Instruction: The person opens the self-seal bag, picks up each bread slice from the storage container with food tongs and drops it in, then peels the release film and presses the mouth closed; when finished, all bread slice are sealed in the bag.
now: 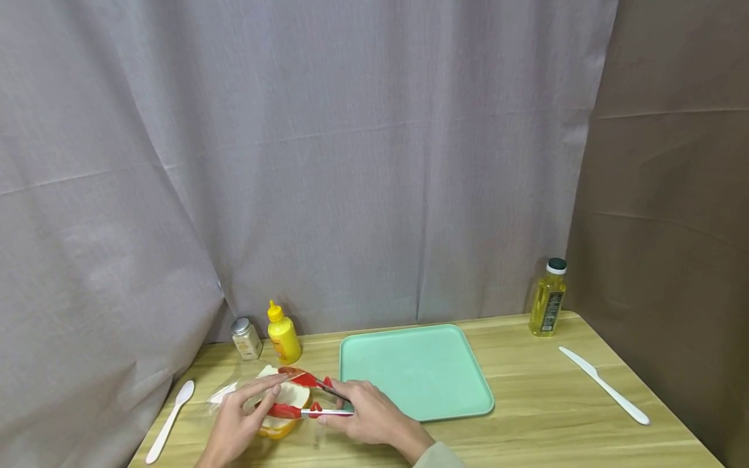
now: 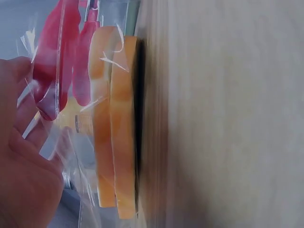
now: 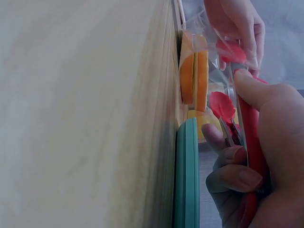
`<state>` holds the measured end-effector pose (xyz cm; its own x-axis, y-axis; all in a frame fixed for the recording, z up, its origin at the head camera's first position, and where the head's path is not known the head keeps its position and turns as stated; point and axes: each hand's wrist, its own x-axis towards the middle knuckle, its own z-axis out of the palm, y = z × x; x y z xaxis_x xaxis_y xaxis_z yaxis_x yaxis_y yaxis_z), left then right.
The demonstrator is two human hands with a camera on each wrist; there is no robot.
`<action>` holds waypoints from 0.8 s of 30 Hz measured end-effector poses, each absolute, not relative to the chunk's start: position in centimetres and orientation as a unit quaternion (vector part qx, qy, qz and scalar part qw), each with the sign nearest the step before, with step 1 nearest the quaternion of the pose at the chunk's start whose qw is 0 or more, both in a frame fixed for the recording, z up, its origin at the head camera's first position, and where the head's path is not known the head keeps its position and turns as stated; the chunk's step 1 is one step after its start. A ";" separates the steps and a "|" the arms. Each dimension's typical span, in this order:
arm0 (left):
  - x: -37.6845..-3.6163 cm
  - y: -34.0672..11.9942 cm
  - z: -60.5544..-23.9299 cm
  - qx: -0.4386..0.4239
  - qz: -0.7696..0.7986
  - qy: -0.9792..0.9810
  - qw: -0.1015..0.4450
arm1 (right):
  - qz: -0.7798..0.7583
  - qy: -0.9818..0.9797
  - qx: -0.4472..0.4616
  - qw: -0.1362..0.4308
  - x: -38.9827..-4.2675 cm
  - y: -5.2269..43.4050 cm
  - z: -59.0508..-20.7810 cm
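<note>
Gripping spread red tongs over bread at nine o'clock from the green tray, the right hand seems set on a pickup; next likely calls for lowering, then squeezing. The left hand touches the clear bag; whether it pinches, I cannot tell.

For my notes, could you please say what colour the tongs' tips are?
The tongs' tips are red, clearest from the right wrist.

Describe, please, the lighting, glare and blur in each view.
Head view: soft, fairly even light, a faint shadow behind the yellow bottle; left wrist view: bluish cast, white glints on the clear plastic, a dark shadow along the bread slices, the tabletop blurred; right wrist view: tabletop grain smeared.
</note>
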<state>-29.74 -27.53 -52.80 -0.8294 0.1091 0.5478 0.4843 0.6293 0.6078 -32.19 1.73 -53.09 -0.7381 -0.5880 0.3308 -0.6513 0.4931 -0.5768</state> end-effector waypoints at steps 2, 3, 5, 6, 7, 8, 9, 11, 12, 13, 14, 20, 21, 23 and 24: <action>-29.7 -27.6 -52.7 -0.173 -0.396 -0.869 0.242 | 0.351 -0.866 0.355 0.045 -32.1 1.8 -53.0; -29.7 -27.6 -52.7 -0.174 -0.396 -0.867 0.246 | 0.351 -0.867 0.352 0.043 -32.1 1.8 -52.9; -29.8 -27.6 -52.7 -0.173 -0.394 -0.866 0.254 | 0.350 -0.870 0.344 0.036 -32.1 2.0 -52.8; -29.8 -27.6 -52.8 -0.172 -0.393 -0.866 0.257 | 0.353 -0.871 0.340 0.029 -32.0 2.1 -52.7; -29.8 -27.6 -52.8 -0.171 -0.393 -0.866 0.259 | 0.357 -0.871 0.336 0.023 -32.0 2.3 -52.7; -29.8 -27.6 -52.8 -0.170 -0.391 -0.866 0.260 | 0.360 -0.871 0.334 0.017 -31.9 2.5 -52.6; -29.8 -27.6 -52.8 -0.168 -0.389 -0.867 0.261 | 0.362 -0.871 0.333 0.014 -31.9 2.7 -52.6; -29.8 -27.6 -52.9 -0.168 -0.383 -0.871 0.259 | 0.366 -0.869 0.333 0.013 -32.0 3.2 -52.8; -29.8 -27.6 -52.9 -0.168 -0.380 -0.872 0.258 | 0.371 -0.867 0.333 0.010 -32.0 3.4 -52.8; -29.9 -27.6 -52.9 -0.169 -0.380 -0.872 0.259 | 0.375 -0.864 0.334 0.008 -32.0 3.6 -52.9; -29.9 -27.6 -52.9 -0.169 -0.380 -0.872 0.260 | 0.380 -0.862 0.335 0.007 -32.1 3.8 -53.0; -30.0 -27.8 -53.1 -0.169 -0.381 -0.867 0.273 | 0.416 -0.849 0.325 -0.011 -32.4 5.3 -53.1; -30.0 -27.8 -53.1 -0.171 -0.378 -0.867 0.274 | 0.418 -0.849 0.323 -0.014 -32.4 5.5 -53.1; -30.0 -27.7 -53.1 -0.173 -0.376 -0.869 0.272 | 0.416 -0.849 0.324 -0.016 -32.4 6.1 -53.1; -29.9 -27.7 -53.1 -0.173 -0.376 -0.869 0.270 | 0.416 -0.849 0.327 -0.015 -32.4 6.4 -53.1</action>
<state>-29.95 -27.70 -53.10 -0.7938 0.0975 0.6003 0.5045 0.6568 0.5604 -32.37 6.40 -53.08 -0.7855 -0.5680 0.2457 -0.5422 0.4404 -0.7155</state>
